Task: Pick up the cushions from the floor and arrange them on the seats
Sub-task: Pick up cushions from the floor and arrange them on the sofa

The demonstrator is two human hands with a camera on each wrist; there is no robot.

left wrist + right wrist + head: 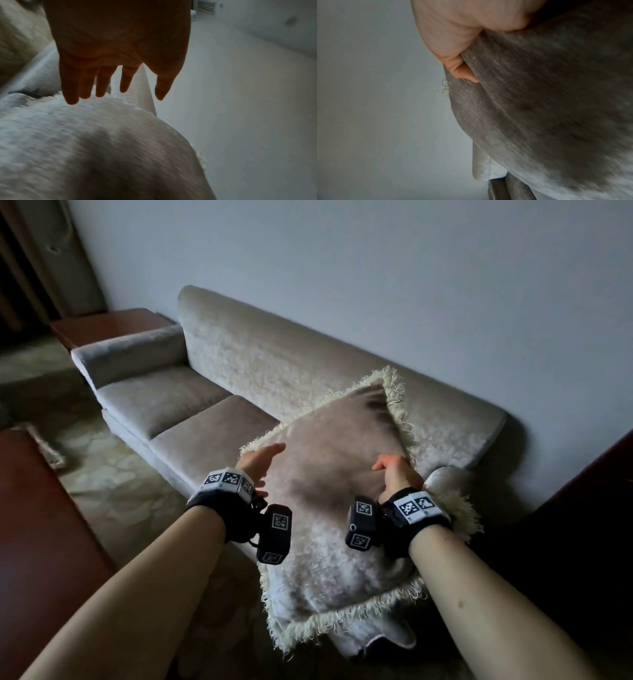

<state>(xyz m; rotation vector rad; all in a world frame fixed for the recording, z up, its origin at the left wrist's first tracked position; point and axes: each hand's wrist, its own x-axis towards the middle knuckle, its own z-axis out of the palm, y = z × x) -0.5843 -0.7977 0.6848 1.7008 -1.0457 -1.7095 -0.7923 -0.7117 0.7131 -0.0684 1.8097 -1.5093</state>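
A beige velvet cushion with a shaggy cream fringe is held up over the right end of the sofa. My right hand grips its right edge, thumb on the front face and fingers hidden behind. The right wrist view shows the thumb pressed into the cushion's fabric. At the cushion's left edge my left hand has straight fingers. In the left wrist view the left hand spreads its fingers just above the cushion. A second fringed cushion lies on the floor at the far left.
The beige sofa runs along a pale wall, with bare seat pads and a left armrest. A dark wooden table stands at the left front, another wooden surface behind the armrest. Dark furniture borders the right. A patterned carpet covers the floor.
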